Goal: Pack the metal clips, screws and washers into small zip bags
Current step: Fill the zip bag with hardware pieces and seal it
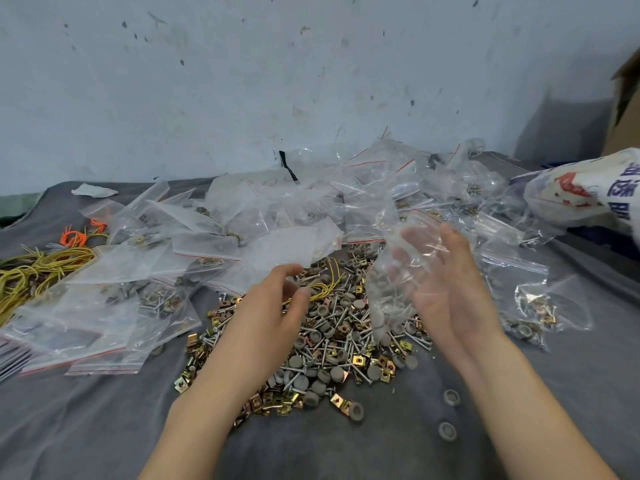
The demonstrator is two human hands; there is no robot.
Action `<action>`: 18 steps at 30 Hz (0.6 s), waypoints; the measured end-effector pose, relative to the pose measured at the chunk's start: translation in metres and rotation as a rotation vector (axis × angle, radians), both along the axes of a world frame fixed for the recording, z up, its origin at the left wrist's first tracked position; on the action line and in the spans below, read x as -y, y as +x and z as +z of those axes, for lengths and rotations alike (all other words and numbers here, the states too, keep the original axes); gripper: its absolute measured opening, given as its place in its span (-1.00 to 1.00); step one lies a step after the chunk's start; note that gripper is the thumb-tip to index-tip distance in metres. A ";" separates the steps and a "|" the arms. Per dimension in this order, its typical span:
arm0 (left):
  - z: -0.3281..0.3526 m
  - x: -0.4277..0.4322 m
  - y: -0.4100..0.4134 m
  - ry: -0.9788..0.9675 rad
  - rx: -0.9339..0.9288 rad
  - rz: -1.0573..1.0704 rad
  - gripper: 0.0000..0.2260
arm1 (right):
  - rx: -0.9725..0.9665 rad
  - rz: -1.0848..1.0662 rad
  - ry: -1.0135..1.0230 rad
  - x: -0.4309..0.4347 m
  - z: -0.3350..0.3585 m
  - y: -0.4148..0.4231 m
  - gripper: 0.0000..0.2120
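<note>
The right hand (446,282) is holding a limp, likely slippery zip bag (391,271) sagging with screws (398,301), best pinched at its mouth, while the left hand (273,306) is hovering, fingers narrowly curled, contents unclear, over the hardware pile (332,341).

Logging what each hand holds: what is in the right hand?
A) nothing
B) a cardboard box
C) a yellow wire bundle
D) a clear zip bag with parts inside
D: the right hand holds a clear zip bag, screws visible inside it, above the loose pile of parts.
</note>
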State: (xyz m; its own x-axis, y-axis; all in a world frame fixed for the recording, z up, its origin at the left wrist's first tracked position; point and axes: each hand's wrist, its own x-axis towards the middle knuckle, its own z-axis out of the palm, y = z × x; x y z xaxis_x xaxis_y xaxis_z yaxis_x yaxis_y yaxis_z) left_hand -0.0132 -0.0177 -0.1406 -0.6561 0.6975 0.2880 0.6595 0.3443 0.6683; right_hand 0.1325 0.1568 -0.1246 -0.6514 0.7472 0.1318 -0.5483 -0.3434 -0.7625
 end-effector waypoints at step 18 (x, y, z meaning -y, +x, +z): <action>-0.008 0.003 -0.004 -0.224 -0.074 -0.055 -0.75 | -0.079 0.146 -0.311 -0.003 -0.005 -0.003 -0.60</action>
